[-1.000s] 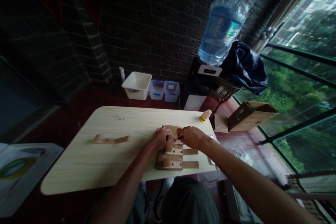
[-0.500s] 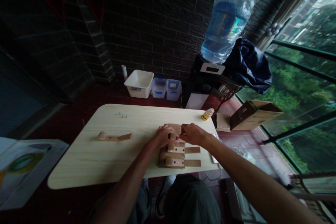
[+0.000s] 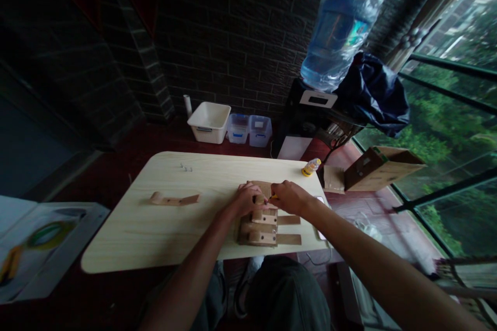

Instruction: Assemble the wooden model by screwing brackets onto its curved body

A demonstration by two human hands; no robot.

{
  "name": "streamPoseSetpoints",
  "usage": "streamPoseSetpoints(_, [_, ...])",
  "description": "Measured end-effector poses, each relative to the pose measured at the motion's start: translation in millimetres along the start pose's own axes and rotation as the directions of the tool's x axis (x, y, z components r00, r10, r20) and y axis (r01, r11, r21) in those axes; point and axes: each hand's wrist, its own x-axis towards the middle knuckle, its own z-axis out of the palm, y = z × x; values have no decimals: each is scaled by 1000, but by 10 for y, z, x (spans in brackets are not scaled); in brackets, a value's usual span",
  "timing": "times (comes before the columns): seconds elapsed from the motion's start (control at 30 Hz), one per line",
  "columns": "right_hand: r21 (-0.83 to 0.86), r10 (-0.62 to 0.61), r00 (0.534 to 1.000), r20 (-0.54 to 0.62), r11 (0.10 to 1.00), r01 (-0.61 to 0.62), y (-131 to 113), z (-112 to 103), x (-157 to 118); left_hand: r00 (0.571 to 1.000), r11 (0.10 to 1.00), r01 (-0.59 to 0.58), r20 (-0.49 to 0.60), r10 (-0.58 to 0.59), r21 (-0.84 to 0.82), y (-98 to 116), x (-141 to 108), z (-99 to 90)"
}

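Observation:
Both hands meet over a brown wooden or cardboard assembly (image 3: 244, 234) near the table's front right. It carries curved wooden pieces (image 3: 261, 238) with dark round fasteners, and flat strips (image 3: 289, 239) jut out to its right. My left hand (image 3: 245, 199) is closed around another curved wooden piece (image 3: 259, 199) on the far part of the assembly. My right hand (image 3: 288, 196) is closed on a small tool with a yellow and black handle (image 3: 274, 197), mostly hidden by the fingers. Its tip, pointing toward the left hand, cannot be made out.
On the pale table (image 3: 128, 227) lie a loose curved wooden piece (image 3: 174, 199), several small metal screws (image 3: 186, 168) and a yellow-capped bottle (image 3: 311, 167). A phone-like flat object (image 3: 320, 230) lies at the right edge. Beyond stand plastic bins (image 3: 209, 123) and a water dispenser (image 3: 316, 101).
The whole view has shifted slightly, so everything appears a little further right. Both hands keep their places on the assembly, with hardly any movement of their own.

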Motion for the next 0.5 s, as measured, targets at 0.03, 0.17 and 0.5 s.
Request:
streamPoseSetpoints(0.03, [1,9,1000,0,1000,-9,-5,4,9,1000,1000,2,0,-2,1,0,1,-3])
streamPoseSetpoints(0.17, [8,3,1000,7,1000,-3,-24,-30,9,1000,1000,8,3,-8,-3,15,-5,-19])
streamPoseSetpoints(0.5, [-1,-110,994,14,994,111,12,-101,-28,1000,1000,7,9,-6,-14,9,-14,-26])
